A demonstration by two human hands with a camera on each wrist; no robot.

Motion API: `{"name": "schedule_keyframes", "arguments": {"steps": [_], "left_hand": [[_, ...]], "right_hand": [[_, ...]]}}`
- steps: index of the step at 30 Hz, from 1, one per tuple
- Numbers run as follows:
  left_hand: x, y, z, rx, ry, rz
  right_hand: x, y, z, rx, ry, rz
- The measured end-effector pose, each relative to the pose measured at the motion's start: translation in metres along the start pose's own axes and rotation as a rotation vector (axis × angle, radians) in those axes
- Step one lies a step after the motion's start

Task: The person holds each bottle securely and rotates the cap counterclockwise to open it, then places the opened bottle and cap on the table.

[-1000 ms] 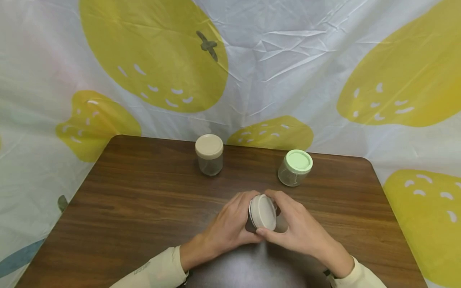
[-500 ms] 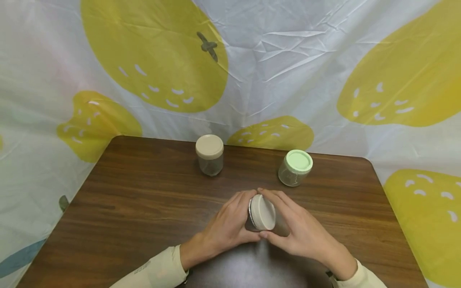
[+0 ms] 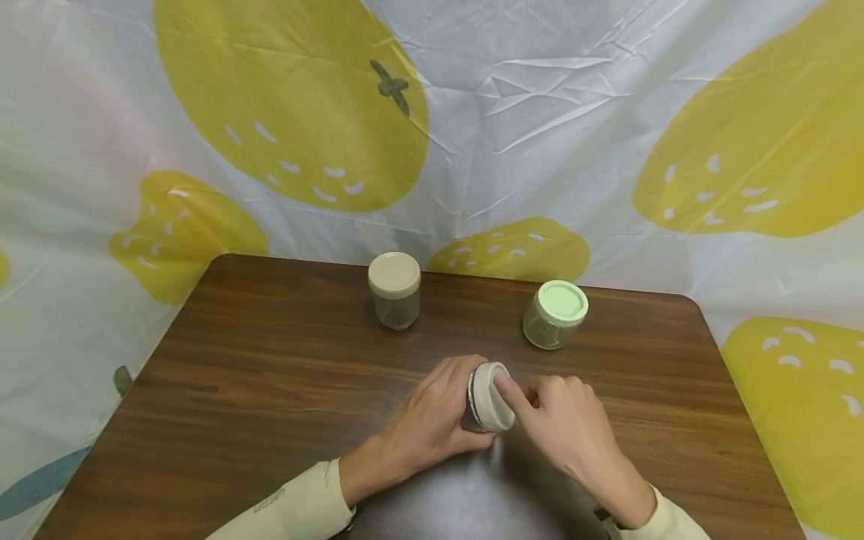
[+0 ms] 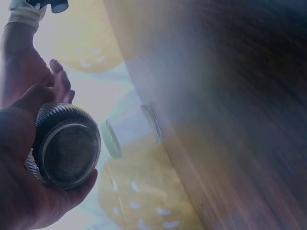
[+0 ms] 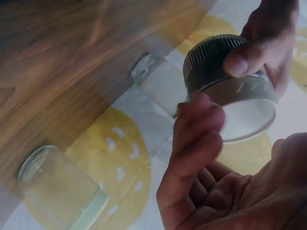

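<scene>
On the near side of the green-lidded clear glass jar (image 3: 548, 331), the left hand (image 3: 432, 416) grips a tilted, ribbed glass jar (image 4: 71, 152) with a round cream lid (image 3: 486, 403), while the right hand (image 3: 572, 424) adjoins that lid, its grip indeterminate.

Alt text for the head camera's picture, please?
A left hand grips a tilted, pale-lidded jar, the right hand at its lid. Behind stand a beige-lidded jar and a green-lidded jar on a wooden table.
</scene>
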State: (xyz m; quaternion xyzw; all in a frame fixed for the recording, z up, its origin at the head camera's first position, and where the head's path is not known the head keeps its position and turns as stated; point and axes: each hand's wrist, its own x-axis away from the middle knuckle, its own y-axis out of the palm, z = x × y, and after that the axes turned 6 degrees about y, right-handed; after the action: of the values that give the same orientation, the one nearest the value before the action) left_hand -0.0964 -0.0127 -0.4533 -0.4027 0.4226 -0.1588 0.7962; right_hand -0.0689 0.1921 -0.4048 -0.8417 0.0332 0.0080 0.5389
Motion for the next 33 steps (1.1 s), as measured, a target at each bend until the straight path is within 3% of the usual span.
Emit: {"name": "schedule_keyframes", "arguments": {"steps": [6, 12, 25, 33], "left_hand": [[0.0, 0.003, 0.001, -0.017, 0.011, -0.022], [-0.001, 0.004, 0.002, -0.021, 0.012, -0.013], [0.001, 0.002, 0.0, 0.007, -0.01, -0.012], [0.002, 0.001, -0.002, -0.014, -0.009, -0.022]], "right_hand": [[-0.004, 0.004, -0.004, 0.027, 0.047, -0.046], [-0.004, 0.007, -0.004, 0.017, 0.01, -0.03], [-0.009, 0.007, 0.01, -0.149, -0.348, -0.017], [-0.01, 0.008, 0.018, -0.115, -0.517, -0.005]]}}
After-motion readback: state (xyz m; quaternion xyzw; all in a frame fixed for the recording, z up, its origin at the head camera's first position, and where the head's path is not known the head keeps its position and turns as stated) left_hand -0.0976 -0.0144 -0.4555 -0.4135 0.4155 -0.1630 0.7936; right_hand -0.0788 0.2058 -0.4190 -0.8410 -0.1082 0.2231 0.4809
